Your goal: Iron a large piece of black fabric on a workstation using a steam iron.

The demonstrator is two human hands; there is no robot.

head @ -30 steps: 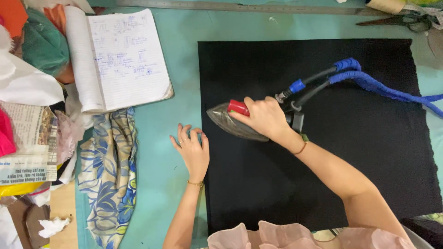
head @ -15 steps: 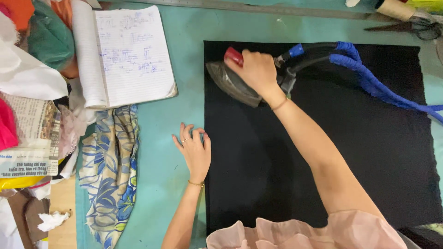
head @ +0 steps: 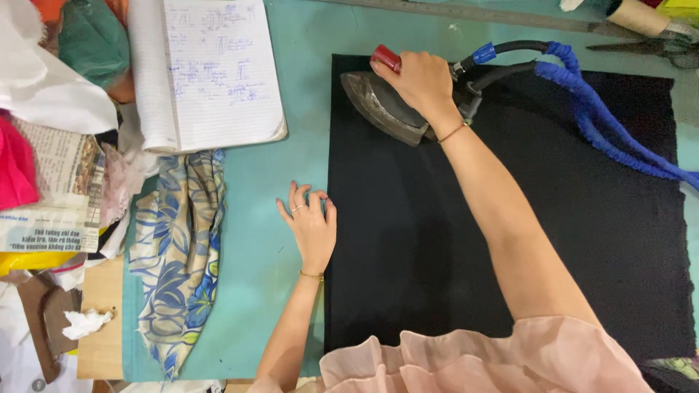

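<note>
right hand: your right hand (head: 419,78) has its grip clamped around the handle of the iron (head: 382,105), fingers wrapped over the top, gold bracelet at the wrist.
iron: dark metal soleplate, red knob at the front; sits flat on the black fabric (head: 510,211) near its far left corner, nose pointing left.
hose: blue-wrapped hose (head: 604,124) with a black cable beside it runs from the back of the iron off to the right across the fabric.
left hand: your left hand (head: 312,225) lies flat, fingers spread apart, holding nothing; palm on the teal surface (head: 306,145), thumb side touching the fabric's left edge.
black fabric: large rectangle spread flat on the surface, covers most of the right half.
notebook: open notebook (head: 211,73) with handwriting, well left of the iron.
patterned cloth: blue and cream floral cloth (head: 178,255) just below the notebook, left of your left hand.
far edge: scissors (head: 655,49) and a cardboard tube (head: 644,16) at top right.
left side: newspaper (head: 51,196) and piled scraps.
</note>
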